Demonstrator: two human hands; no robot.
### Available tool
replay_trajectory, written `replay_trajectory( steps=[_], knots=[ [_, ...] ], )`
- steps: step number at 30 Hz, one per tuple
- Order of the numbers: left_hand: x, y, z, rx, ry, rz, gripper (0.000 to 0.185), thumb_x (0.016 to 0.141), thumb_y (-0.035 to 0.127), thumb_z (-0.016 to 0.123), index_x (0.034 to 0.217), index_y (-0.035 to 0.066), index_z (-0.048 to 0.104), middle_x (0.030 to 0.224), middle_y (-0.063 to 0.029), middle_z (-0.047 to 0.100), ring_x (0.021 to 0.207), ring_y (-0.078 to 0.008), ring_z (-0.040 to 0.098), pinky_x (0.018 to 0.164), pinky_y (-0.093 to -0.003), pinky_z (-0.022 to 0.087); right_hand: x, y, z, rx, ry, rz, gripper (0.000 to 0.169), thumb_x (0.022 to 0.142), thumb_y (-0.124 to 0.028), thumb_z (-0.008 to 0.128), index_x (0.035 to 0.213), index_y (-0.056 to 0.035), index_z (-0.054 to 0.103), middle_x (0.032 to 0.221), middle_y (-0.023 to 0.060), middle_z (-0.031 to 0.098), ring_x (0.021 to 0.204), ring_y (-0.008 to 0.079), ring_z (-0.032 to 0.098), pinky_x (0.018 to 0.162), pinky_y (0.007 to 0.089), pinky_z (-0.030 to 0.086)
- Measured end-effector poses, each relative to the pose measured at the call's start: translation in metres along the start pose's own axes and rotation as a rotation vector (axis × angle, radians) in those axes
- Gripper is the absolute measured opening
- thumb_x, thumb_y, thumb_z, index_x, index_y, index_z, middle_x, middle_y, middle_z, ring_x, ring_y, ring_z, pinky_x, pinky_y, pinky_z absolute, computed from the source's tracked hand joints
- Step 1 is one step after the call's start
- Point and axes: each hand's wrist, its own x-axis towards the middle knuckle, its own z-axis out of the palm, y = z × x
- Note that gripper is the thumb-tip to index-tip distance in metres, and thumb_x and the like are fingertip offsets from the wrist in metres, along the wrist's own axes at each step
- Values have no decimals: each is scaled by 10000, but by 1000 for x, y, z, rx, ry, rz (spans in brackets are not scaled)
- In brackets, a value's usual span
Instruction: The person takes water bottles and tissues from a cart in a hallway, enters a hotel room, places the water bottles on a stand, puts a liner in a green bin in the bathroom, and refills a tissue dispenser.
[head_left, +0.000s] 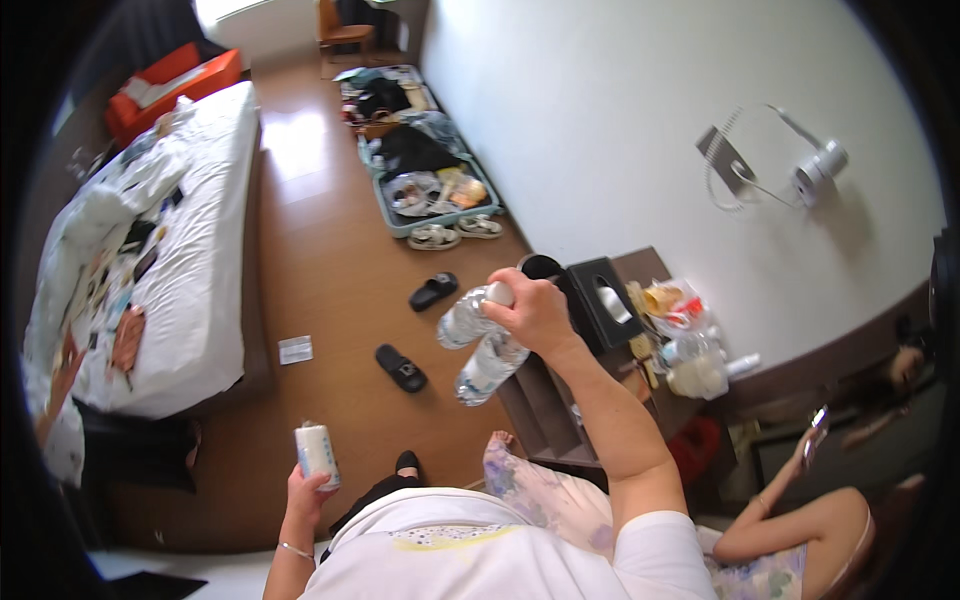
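Observation:
My left hand (306, 491) is closed around the lower end of a white cylindrical pack (316, 448) with blue print, perhaps a wrapped paper roll. It is held upright over the wooden floor. Out in front, my right hand (536, 311) grips two clear plastic bottles by their tops. One bottle (459, 326) shows a white cap by my thumb; the other bottle (487, 371) hangs just below it, its top hidden by my hand. Both hang beside a brown shelf unit (551, 427). Behind my right hand stands a black tissue box (600, 300).
Black slippers (401, 367) and a paper sheet (295, 350) lie on the floor (322, 277). Farther off is an open, packed suitcase (439, 221). Left, a person's hand (69, 361) is over a cluttered bed (217, 300). Another person sits at right, a phone (814, 435) in hand.

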Motion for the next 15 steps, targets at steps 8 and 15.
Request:
replay_trajectory(
  steps=[8, 15],
  knots=[
    [31, 29, 33, 136, -108, -59, 517, 616, 60, 588, 1113, 59, 446, 970, -71, 539, 857, -200, 558, 699, -337, 496, -9, 23, -68, 83, 106, 161, 286, 704, -289, 621, 865, -53, 599, 597, 146, 588, 547, 254, 609, 519, 331, 477],
    [61, 40, 46, 161, -183, -99, 471, 631, 33, 586, 1083, 44, 453, 943, -62, 547, 837, -181, 565, 694, -314, 494, 11, 61, -161, 76, 301, 253, 179, 752, -133, 655, 882, -21, 602, 660, -26, 550, 565, 27, 459, 492, 186, 384]
  ],
)
